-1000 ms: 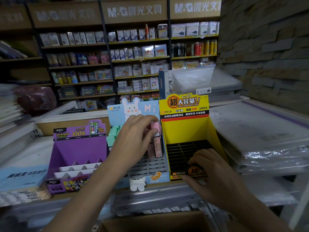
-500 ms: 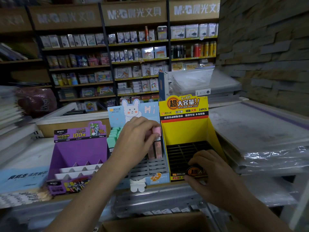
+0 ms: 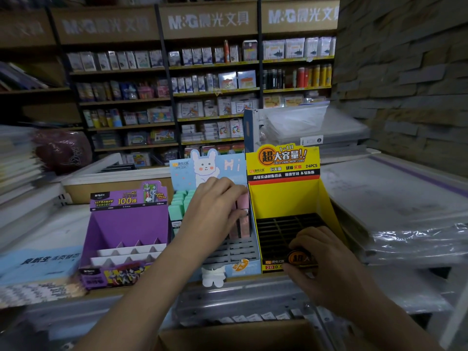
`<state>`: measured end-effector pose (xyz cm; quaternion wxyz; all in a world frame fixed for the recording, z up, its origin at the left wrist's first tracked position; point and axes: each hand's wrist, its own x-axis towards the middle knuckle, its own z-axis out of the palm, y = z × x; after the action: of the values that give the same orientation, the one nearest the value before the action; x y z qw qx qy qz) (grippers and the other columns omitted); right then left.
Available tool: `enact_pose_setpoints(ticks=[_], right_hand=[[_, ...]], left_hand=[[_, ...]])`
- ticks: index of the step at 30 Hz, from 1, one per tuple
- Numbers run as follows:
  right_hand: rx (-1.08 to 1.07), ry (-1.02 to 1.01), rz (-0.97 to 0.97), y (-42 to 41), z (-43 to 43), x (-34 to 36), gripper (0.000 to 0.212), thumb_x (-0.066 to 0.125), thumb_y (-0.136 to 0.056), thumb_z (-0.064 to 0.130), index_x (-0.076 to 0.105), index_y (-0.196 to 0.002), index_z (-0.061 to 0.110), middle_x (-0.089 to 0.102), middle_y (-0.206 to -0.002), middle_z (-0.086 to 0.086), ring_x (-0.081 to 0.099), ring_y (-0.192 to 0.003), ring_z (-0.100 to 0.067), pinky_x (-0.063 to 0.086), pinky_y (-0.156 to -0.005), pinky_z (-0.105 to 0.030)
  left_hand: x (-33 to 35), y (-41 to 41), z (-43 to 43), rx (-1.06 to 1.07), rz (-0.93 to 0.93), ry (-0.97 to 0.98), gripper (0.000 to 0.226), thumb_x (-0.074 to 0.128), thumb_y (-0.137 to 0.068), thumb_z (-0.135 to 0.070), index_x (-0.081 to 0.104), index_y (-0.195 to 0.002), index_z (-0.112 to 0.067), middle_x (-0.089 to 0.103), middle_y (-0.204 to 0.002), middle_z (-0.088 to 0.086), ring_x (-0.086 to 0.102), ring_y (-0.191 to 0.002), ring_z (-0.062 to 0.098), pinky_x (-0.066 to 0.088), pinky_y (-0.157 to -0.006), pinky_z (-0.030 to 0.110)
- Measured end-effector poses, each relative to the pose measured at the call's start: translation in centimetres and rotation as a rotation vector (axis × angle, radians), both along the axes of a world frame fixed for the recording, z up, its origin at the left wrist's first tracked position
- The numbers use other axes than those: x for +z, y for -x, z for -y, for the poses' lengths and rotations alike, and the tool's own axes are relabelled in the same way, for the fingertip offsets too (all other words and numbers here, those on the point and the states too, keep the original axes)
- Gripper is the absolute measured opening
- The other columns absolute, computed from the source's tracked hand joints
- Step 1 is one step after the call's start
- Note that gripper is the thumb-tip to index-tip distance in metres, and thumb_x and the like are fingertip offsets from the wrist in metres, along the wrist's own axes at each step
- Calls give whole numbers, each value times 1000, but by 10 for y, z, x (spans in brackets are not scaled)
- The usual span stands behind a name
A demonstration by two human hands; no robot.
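A light blue display box (image 3: 229, 167) with a white rabbit on its back card stands in the middle of the counter. Mint green cases (image 3: 178, 205) fill its left slots and pink cases (image 3: 243, 202) its right ones. My left hand (image 3: 215, 209) reaches into this box, fingers curled round a pink case at the back right. To its right stands a yellow display box (image 3: 283, 198) with an empty black grid. My right hand (image 3: 326, 264) grips the yellow box's front edge, fingers over the round orange and black label (image 3: 297, 258).
A purple display box (image 3: 126, 221) with white dividers stands to the left. Wrapped stacks of paper (image 3: 405, 206) lie to the right, below a stone wall. Stocked shop shelves (image 3: 202, 92) fill the back. An open cardboard carton (image 3: 235, 336) sits below the counter edge.
My left hand has pressed the pink case a little lower into the back right of the blue box. My right hand keeps its hold on the yellow box's front.
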<state>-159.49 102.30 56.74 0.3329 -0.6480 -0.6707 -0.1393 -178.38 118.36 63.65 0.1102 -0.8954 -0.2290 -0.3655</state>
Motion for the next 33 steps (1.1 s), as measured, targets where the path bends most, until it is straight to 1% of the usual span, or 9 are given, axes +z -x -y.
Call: enact_pose_setpoints(ticks=[4,8,14,16,18,23,26,30,33], right_hand=[[-11,4,-3,3,2,2,31,82,-77,37,71,-98,17,62,-96,9,56,-92,-13,55,-75,-31],[-14,-67,-38,10,5,5,30,84,-76,29,72,-99,16,64,-101,7,58,-96,-15,57,-79,-32],[115,-187,-160,36,16,8,9,78,-84,21,72,-90,18,64,-94,10,63,-90,-11,54,-74,-30],[169,-147,-208,46,21,3,7,76,-87,24,72,-90,20,64,-89,12,63,-85,-8,50,-72,-26],[186,-88,-256,57,24,-7,8,74,-87,28,71,-89,20,61,-84,13,61,-80,-8,45,-70,-20],[163,49,-294,82,30,-44,15,79,-82,17,68,-82,26,59,-73,18,59,-74,0,40,-66,-6],[125,133,-283,93,31,-70,14,80,-82,14,70,-81,25,62,-72,15,59,-73,-1,39,-63,-6],[150,209,-387,109,35,-105,13,79,-81,9,75,-83,21,63,-74,27,60,-78,18,38,-67,3],[183,303,-477,115,37,-134,11,77,-84,10,76,-86,21,70,-80,21,65,-82,10,44,-70,-3]], left_hand=[[-3,6,8,-25,65,27,43,81,-86,-21,65,-125,-14,65,-114,3,56,-106,28,46,-89,39],[-9,21,24,-63,164,34,28,77,-89,-19,69,-115,-12,66,-110,3,58,-104,26,49,-89,40],[-38,59,62,-175,270,251,11,72,-93,-17,71,-104,-19,63,-98,-11,58,-90,0,43,-77,10],[-55,72,72,-188,289,343,15,73,-91,-16,70,-105,-22,63,-93,-16,60,-85,-2,40,-72,5],[-74,83,81,-189,306,441,19,74,-91,-17,70,-107,-25,64,-89,-17,64,-84,1,44,-71,10],[-124,109,97,-127,311,604,12,74,-90,-21,72,-100,-26,67,-83,-16,65,-85,2,48,-72,15],[-153,125,103,-61,307,705,14,75,-90,-16,74,-99,-27,69,-82,-18,66,-85,1,50,-71,14],[-196,142,110,14,279,820,17,76,-88,-9,76,-98,-23,70,-83,-19,66,-84,-4,45,-70,6],[-227,156,113,74,236,939,19,75,-89,-9,74,-98,-25,69,-87,-17,65,-90,-1,47,-76,10]])
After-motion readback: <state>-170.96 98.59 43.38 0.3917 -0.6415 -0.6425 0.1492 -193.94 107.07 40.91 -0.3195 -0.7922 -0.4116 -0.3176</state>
